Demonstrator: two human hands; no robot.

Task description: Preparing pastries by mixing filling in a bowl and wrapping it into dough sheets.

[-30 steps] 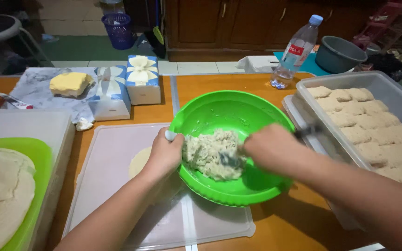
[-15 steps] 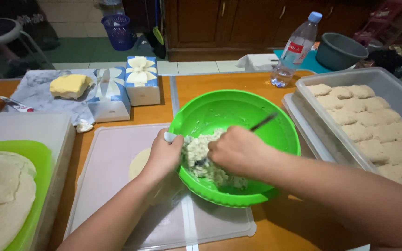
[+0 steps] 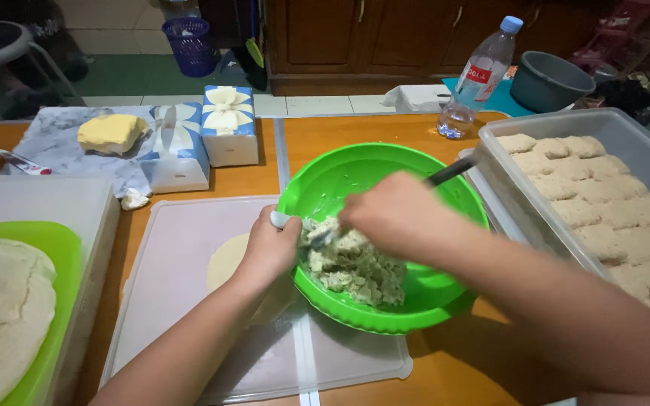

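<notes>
Head view: left hand (image 3: 268, 252) closed on a white utensil handle at the rim of the green bowl (image 3: 355, 169); right hand (image 3: 389, 214) has its grip on a dark-handled utensil, working the filling (image 3: 351, 267). One dough round (image 3: 227, 259) lies unfilled on the board (image 3: 182, 301). Tray of filled pieces (image 3: 596, 203) crowds the bowl's right; worktop (image 3: 460, 368) is open nearer the person.

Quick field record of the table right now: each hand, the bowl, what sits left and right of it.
left hand: on the near-left rim of the green bowl, gripping a white-handled utensil
right hand: over the bowl, holding a dark-handled utensil in the filling
filling: pale, lumpy, heaped at the bowl's near side
left of bowl: round dough sheet on a pale board
right of bowl: clear tray of folded pieces
</notes>
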